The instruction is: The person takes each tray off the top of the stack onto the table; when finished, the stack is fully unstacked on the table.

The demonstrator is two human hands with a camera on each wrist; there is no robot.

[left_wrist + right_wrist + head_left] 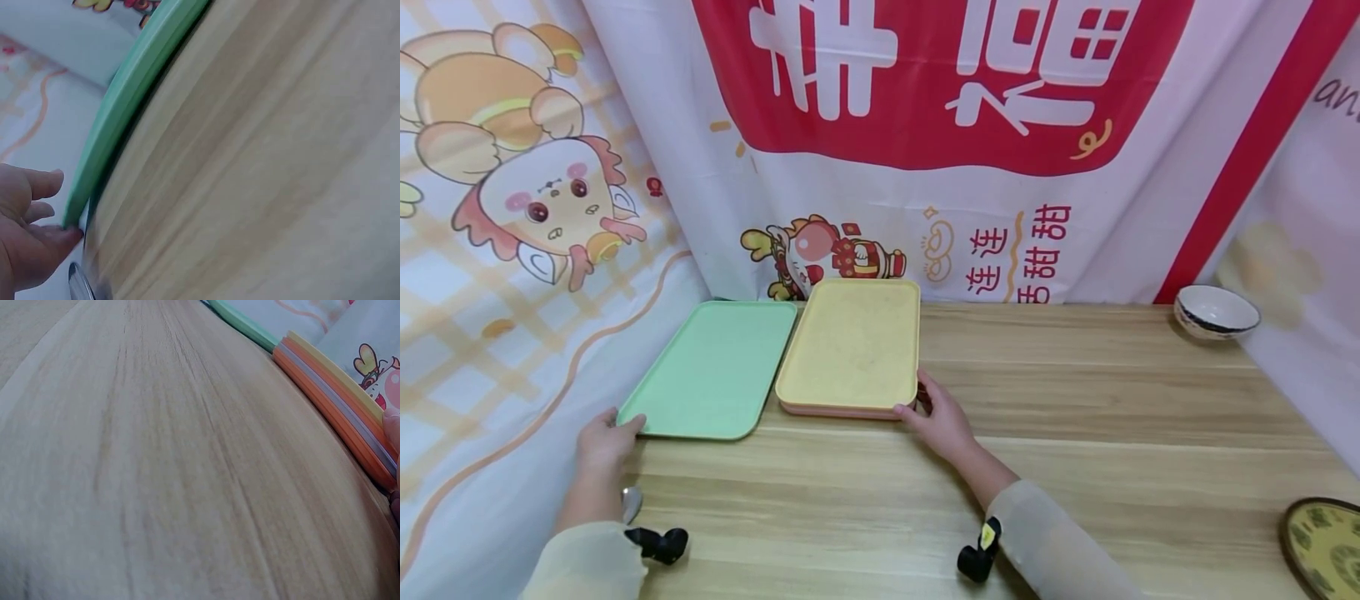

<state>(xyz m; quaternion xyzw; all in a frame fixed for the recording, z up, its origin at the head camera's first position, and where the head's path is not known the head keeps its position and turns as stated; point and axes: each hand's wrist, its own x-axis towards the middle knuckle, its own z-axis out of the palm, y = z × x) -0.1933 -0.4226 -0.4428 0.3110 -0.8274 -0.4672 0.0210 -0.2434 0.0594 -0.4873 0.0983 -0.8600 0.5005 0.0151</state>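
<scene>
A green tray (709, 367) lies flat at the left of the table, beside a stack of trays with a yellow tray (853, 346) on top. My left hand (604, 446) holds the green tray's near left corner, thumb at the front edge and fingers along the left side. At the stack's near right corner, my right hand (942, 421) grips with its thumb on the front and its fingers round the right side. Orange and pale purple trays (337, 403) show under the yellow one in the right wrist view, where only parts of the fingers appear.
Near my left forearm lies a shiny metal spoon-like piece (631, 503). A white bowl (1216, 312) stands at the far right, and a patterned yellow-green plate (1326, 546) at the near right edge. Printed cloth (865, 192) hangs behind the wooden table (1075, 467).
</scene>
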